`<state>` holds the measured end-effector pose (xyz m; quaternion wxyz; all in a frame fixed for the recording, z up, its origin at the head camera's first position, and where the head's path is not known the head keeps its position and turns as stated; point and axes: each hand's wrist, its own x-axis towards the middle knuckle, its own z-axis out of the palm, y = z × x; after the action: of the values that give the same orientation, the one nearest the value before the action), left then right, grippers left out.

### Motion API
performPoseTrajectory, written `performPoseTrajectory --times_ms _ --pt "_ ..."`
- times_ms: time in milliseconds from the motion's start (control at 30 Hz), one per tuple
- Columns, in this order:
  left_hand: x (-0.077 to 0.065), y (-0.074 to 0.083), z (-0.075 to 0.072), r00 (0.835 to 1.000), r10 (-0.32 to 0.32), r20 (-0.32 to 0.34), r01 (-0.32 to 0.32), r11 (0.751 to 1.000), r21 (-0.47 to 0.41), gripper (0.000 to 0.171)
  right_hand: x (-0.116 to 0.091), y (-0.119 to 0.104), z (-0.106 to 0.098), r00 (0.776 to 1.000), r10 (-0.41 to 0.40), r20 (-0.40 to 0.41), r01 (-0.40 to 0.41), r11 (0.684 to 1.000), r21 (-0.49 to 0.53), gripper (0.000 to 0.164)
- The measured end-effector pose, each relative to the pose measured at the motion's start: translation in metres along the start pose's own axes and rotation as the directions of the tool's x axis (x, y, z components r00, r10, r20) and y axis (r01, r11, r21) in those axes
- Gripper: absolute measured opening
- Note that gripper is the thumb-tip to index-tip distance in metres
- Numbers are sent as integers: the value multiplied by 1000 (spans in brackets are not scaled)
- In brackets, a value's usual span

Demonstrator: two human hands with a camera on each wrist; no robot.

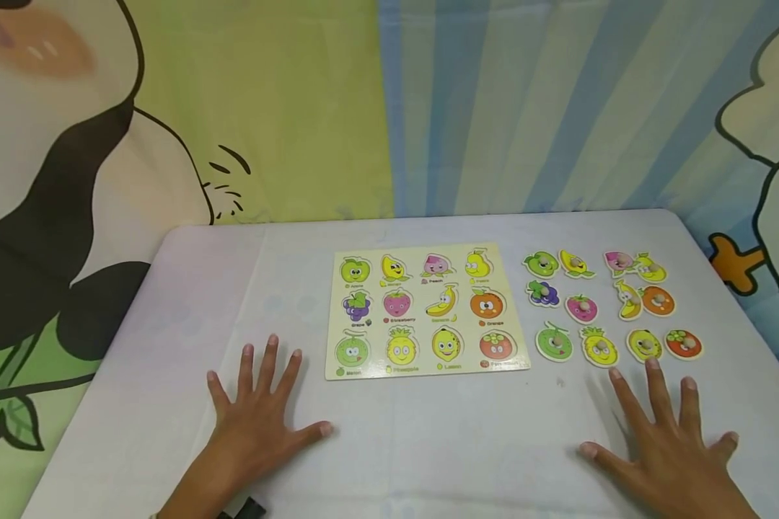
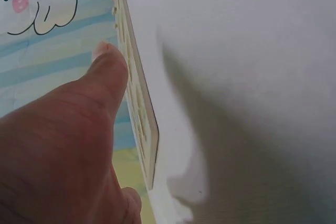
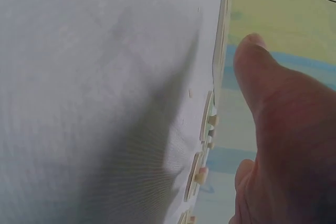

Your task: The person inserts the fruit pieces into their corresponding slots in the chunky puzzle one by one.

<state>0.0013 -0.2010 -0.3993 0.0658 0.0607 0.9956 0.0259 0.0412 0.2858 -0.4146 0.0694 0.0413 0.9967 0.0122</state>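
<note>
A fruit puzzle board [image 1: 428, 310] lies flat in the middle of the table, printed with rows of smiling fruit. To its right are several loose knobbed fruit pieces, among them a melon piece [image 1: 554, 342], a pineapple piece [image 1: 599, 347], a lemon piece [image 1: 644, 345] and a tomato piece [image 1: 684, 344]. My left hand [image 1: 257, 425], fingers spread, is left of and nearer than the board and holds nothing. Likewise spread and bare, my right hand [image 1: 671, 450] is just below the lemon and pineapple pieces; whether a fingertip touches one is unclear. In the left wrist view the board's edge [image 2: 142, 93] shows beyond the thumb.
A white cloth covers the table [image 1: 428, 447]. Behind it hangs a cartoon-printed curtain [image 1: 266, 108]. A small black object [image 1: 252, 509] shows by the left wrist at the bottom edge. More pieces, such as a grape piece [image 1: 543, 293] and an orange piece [image 1: 658, 301], lie farther back.
</note>
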Motion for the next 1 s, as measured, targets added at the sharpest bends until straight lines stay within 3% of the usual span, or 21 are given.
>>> performPoseTrajectory --times_ms 100,200,333,467,700,867,1000 --pt "8 2 -5 1000 26 -16 -27 998 -49 106 2 1 -2 1000 -11 -17 11 1000 -6 131" --pt "23 4 -11 994 70 -83 -81 987 -141 90 5 1 -5 998 -29 -52 29 1000 11 129" --pt "41 6 -15 980 128 -151 -165 948 -271 76 8 -1 -10 994 -50 -100 56 997 59 127" --pt "48 10 -11 981 152 -124 -187 914 -361 77 11 -3 -17 992 -51 -117 61 995 85 125" --pt "51 16 0 975 174 -137 -209 927 -311 77 20 -3 -27 985 -63 -164 87 985 148 102" --pt "50 17 2 961 218 -170 -257 932 -257 75 30 0 -36 944 -148 -294 223 945 239 75" --pt "50 17 3 956 235 -175 -274 930 -246 77 39 1 -43 912 -229 -340 333 898 288 69"
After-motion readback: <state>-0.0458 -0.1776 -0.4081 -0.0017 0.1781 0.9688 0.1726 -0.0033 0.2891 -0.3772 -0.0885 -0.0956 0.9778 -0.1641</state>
